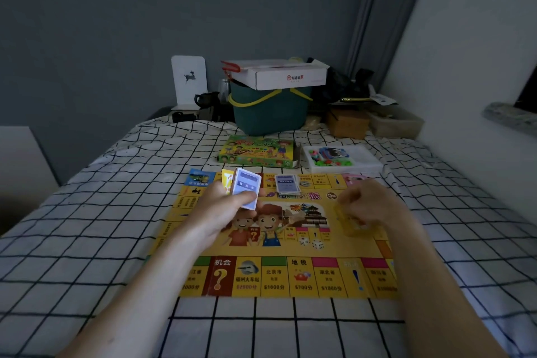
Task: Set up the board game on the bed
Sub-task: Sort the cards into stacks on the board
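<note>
The bed point(87, 241) is covered with a white sheet marked with black squares. The game board point(290, 276) is laid flat on the bed, near the middle. It is yellow, with two cartoon children and two dice printed on it.

A green bucket point(270, 113) with a yellow handle is seen at the far end of the bed, and a white carton point(290, 75) is set on top of it. A white stand with a small deer point(189, 81) is placed to the left of the bucket.

The game box point(257, 151) is laid just behind the board, and its picture is full of colours. A white tray point(366, 160) with small bright pieces is kept just beside the box, on the right.

The left hand point(226, 209) is held over the far left part of the board. A stack of blue cards point(246, 189) is pinched between its thumb and fingers point(247, 197), and some yellow cards point(227, 183) are seen behind the stack. The right hand point(369, 203) is held over the right part of the board. Its fingers are curled round a small yellow stack point(348, 221), which is blurred.

A small pile of blue cards point(287, 184) is laid on the far part of the board, between the two hands.
</note>
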